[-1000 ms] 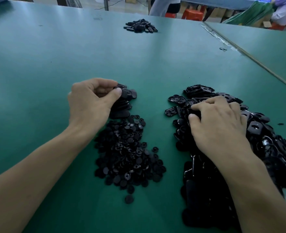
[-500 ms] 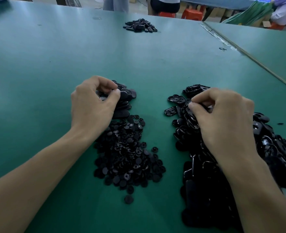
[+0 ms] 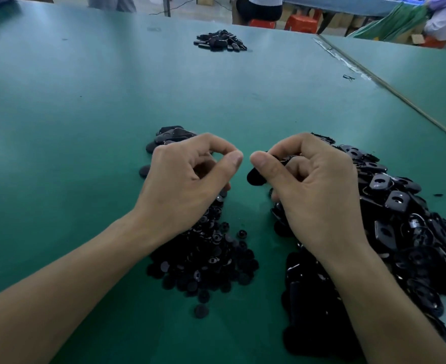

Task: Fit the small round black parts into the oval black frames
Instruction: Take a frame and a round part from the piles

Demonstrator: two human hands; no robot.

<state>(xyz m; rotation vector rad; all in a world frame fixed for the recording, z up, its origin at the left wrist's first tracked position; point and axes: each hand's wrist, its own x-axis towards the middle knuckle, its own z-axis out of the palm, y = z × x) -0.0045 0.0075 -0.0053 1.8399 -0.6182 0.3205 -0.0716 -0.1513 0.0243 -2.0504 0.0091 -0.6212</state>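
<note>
Head view: two hands held close together above a green table [image 3: 85, 106].
The right hand [image 3: 313, 185] pinches a frame [image 3: 256, 177] in curled fingers, beside the frame heap [image 3: 400, 232]. The left hand [image 3: 187, 179] has thumb against forefinger; whether it holds anything I cannot tell. A heap of round parts [image 3: 208, 254] lies under its wrist; a few frames [image 3: 172, 136] sit just behind it.

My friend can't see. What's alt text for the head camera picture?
The right hand pinches an oval black frame beside the curled left hand, above a green table. Under the left arm lie small round parts, under the right more frames.
</note>
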